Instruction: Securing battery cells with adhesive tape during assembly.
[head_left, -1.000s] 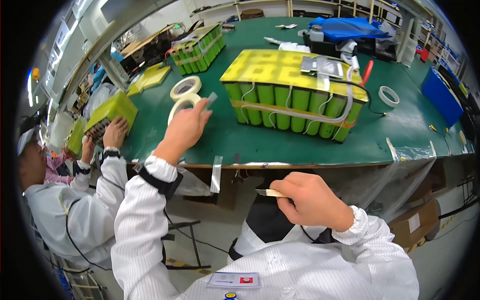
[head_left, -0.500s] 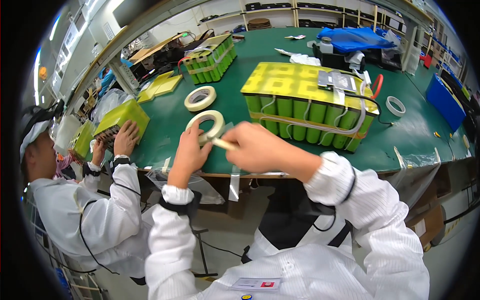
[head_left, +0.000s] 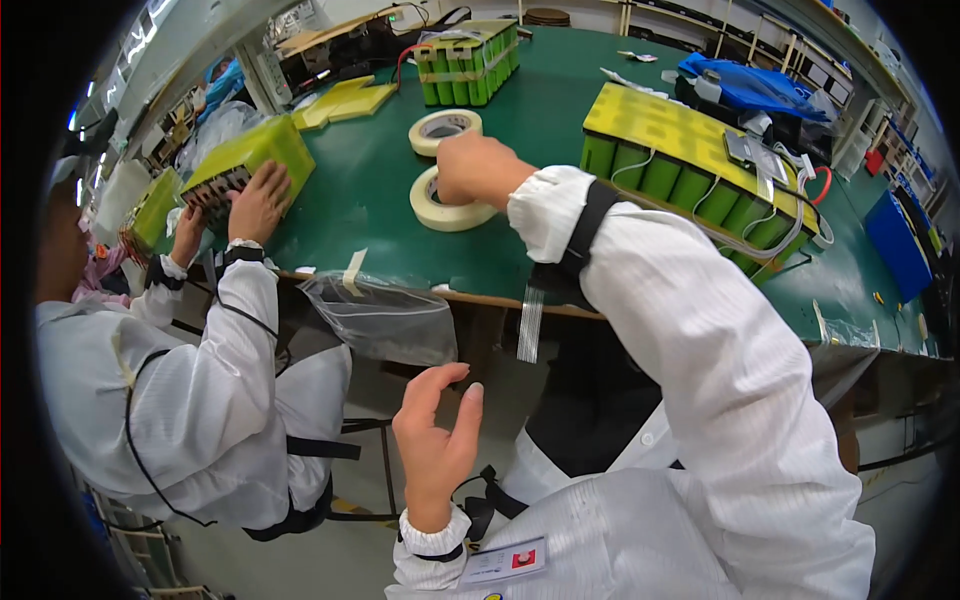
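My right hand point(head_left: 482, 170) reaches across to two cream rolls of tape on the green table. Its fingers are curled down at the inner edge of the nearer tape roll point(head_left: 450, 214), partly hidden by the hand itself. Just behind it lies the farther tape roll point(head_left: 424, 142), which the knuckles overlap in view. My left hand point(head_left: 437, 440) is raised in front of my body, below the table edge, thumb and fingers apart with nothing between them. To the right of my right hand stands a large battery pack point(head_left: 665, 185) of green cells with a yellow top and wires.
At left a co-worker's hands point(head_left: 258, 203) hold a yellow-green battery pack point(head_left: 245, 160). Another battery pack point(head_left: 465, 75) and yellow sheets point(head_left: 345, 102) lie farther back. A clear plastic bag point(head_left: 385, 320) and a strip of clear tape point(head_left: 530, 325) hang from the table edge point(head_left: 480, 298).
My left hand has let go of the tape roll and drawn back toward my body. My right hand has moved forward onto that roll. The view has shifted, with the large pack now farther right.
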